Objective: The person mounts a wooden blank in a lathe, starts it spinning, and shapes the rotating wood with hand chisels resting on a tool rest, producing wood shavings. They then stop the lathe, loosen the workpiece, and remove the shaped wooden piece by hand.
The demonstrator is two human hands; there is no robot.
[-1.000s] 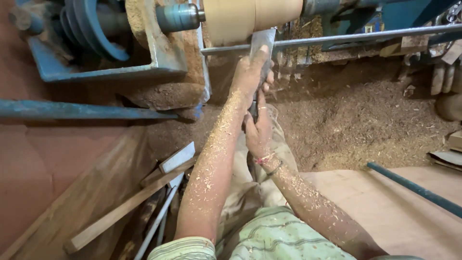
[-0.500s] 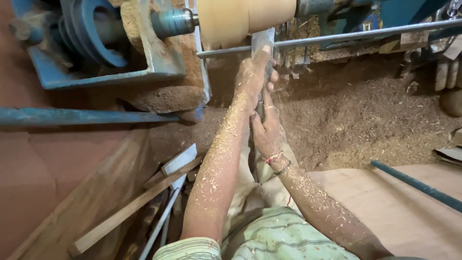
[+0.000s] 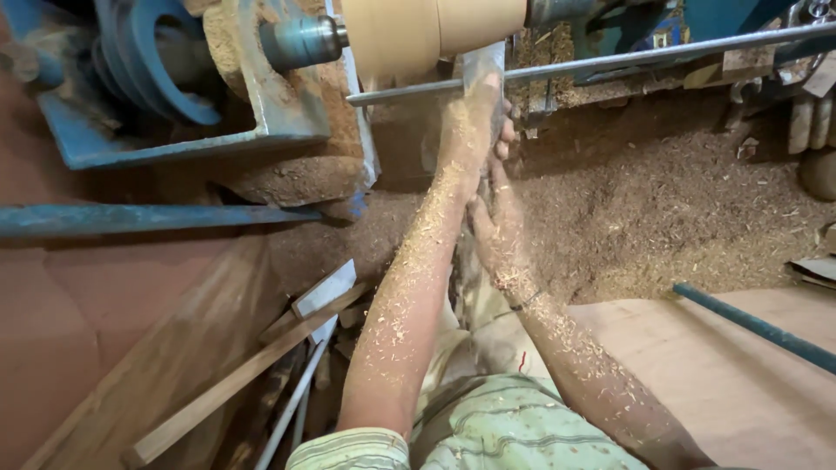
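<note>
1. Pale wood, a round workpiece (image 3: 435,35), sits at the top centre of the frame, mounted on a lathe with its long axis running left to right, from the steel spindle (image 3: 300,42) toward the upper right.

2. Just below the workpiece a thin steel rest bar (image 3: 627,59) runs nearly parallel to it, from the centre out to the upper right edge.

3. Crossing that bar is a flat steel chisel (image 3: 483,65); its long axis points up the frame, roughly at right angles to the workpiece, and its tip meets the underside of the wood.

4. Left hand (image 3: 470,130) is the nearer one to the workpiece. It is closed over the blade right at the rest bar, fingers wrapped down on the steel.

5. Right hand (image 3: 496,231) lies lower in the frame, just behind the left and touching it. It is clenched around the chisel's rear part; the handle itself is hidden by the fingers and forearm.

6. Both forearms are coated in sawdust and reach up from the bottom centre.

7. Loose shavings (image 3: 679,218) cover the floor on the right. A blue pulley (image 3: 148,52) stands in the upper left, wooden slats (image 3: 261,357) lie at lower left, and a blue rod (image 3: 749,322) crosses a pinkish board at right.
</note>
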